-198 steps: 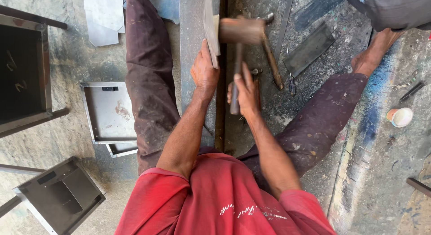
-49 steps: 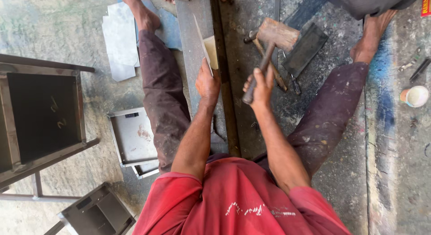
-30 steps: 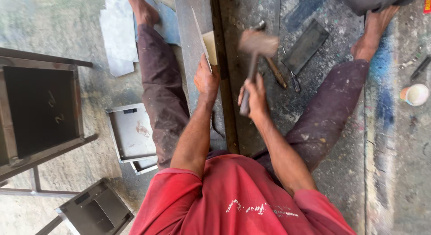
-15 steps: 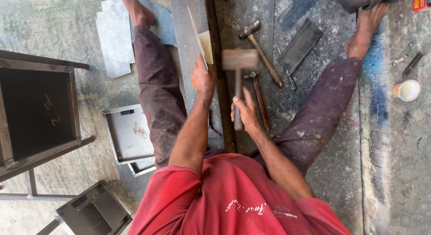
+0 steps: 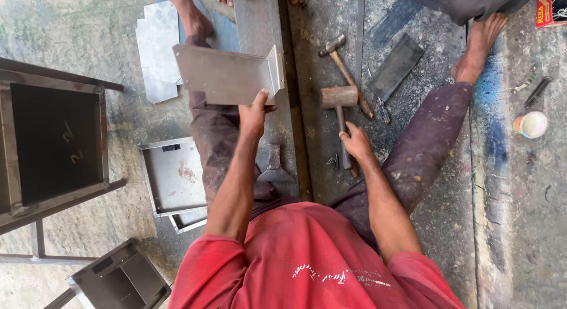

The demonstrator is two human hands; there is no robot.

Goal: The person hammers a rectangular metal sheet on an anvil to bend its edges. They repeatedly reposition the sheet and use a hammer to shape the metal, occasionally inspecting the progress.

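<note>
2 hands work: the left hand (image 5: 254, 115) grips a bent metal sheet (image 5: 227, 76) (fingers closed on its edge); the right hand (image 5: 356, 143) is closed around a mallet (image 5: 339, 108) handle.

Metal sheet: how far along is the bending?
One edge of the metal sheet already stands folded up. The left hand holds it lifted off the floor; the right hand rests on the mallet lying down. Flat sheets beyond look unworked.

Grey metal sheet (image 5: 227, 75), red shirt (image 5: 307, 262)
</note>
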